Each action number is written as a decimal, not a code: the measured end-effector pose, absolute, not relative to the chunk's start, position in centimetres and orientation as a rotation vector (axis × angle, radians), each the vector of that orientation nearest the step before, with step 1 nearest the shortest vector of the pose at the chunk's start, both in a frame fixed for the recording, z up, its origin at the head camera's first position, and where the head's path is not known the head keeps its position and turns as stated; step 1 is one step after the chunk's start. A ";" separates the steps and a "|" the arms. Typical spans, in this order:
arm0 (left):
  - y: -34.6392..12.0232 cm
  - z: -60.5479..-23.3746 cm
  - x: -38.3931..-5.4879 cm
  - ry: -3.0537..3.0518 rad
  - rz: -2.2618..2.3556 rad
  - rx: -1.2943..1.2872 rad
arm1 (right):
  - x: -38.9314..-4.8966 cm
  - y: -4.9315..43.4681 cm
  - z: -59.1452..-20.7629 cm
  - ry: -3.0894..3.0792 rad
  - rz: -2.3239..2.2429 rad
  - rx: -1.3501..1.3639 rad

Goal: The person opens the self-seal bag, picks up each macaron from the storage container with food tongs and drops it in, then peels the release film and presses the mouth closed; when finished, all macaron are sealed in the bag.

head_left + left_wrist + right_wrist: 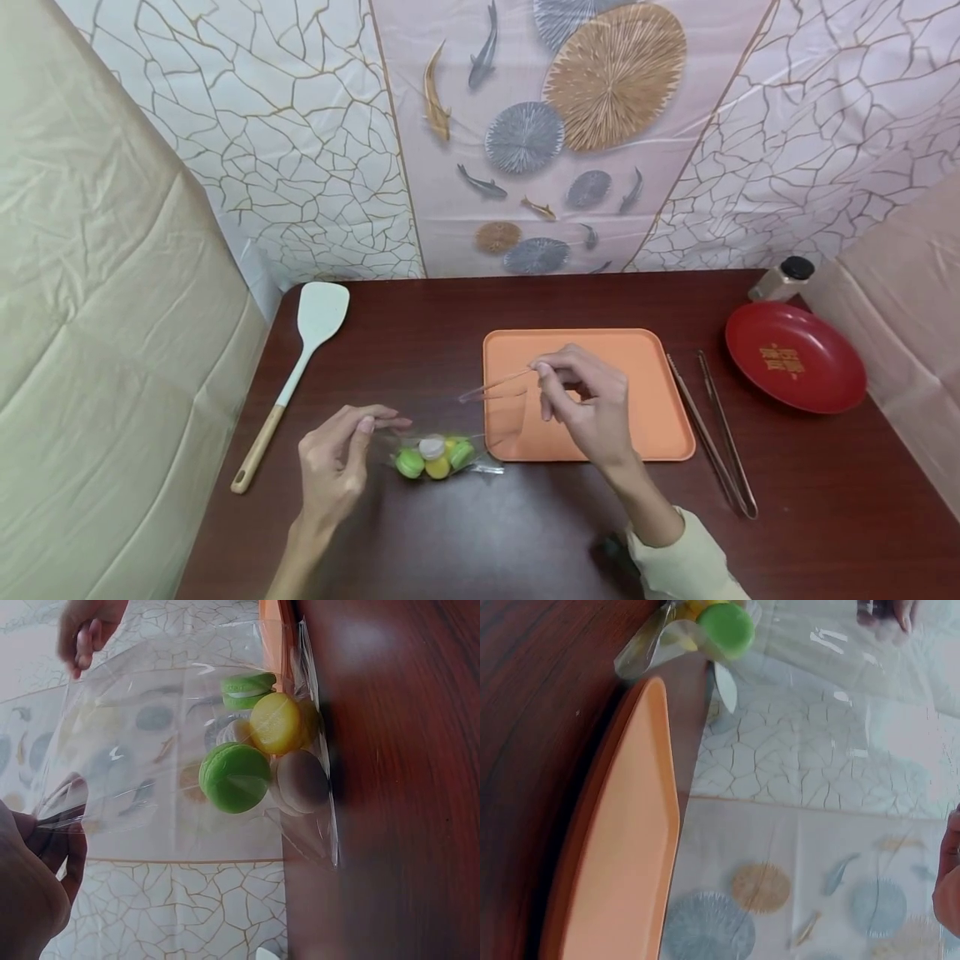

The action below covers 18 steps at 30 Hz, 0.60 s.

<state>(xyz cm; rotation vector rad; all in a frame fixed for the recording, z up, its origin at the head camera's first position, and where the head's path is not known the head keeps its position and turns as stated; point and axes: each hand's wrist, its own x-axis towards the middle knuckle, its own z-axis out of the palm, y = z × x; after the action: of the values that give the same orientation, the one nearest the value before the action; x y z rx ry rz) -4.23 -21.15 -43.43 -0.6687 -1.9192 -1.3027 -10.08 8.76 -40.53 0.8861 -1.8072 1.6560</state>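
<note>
A clear plastic bag [127, 750] stands on the table between my two hands, its mouth pulled wide at the top. My left hand [333, 462] pinches one upper corner between thumb and fingers. The opposite upper corner is pinched by my right hand [588, 400], raised over the orange tray [645, 400]. At the bottom of the bag lie several macarons: a green macaron [235, 778], a second green macaron [248, 690], a yellow macaron [276, 724] and a greyish macaron [301, 782] among them. The bag's right side overlaps the tray's left edge in the head view.
A spatula [322, 312] with a wooden handle lies at the left. Right of the tray are metal tongs [723, 425], with a red plate [795, 358] beyond them. A small black-capped jar [782, 280] is at the back right, near the fabric wall.
</note>
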 end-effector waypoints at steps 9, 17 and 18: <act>-21.2 -43.6 -4.2 -1.921 -1.312 -0.663 | -9.3 13.3 -41.9 -1.842 1.663 0.713; -21.4 -43.6 -4.1 -1.927 -1.322 -0.648 | -8.5 16.9 -42.2 -1.878 1.637 0.506; -21.4 -43.6 -4.1 -1.928 -1.321 -0.649 | -8.5 17.3 -42.3 -1.871 1.651 0.483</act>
<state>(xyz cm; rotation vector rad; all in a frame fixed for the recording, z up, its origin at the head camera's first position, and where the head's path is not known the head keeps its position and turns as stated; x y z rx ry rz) -4.11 -21.42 -43.63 -0.6494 -1.9281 -1.3208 -8.52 17.33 -42.26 0.4832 -1.8715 1.6509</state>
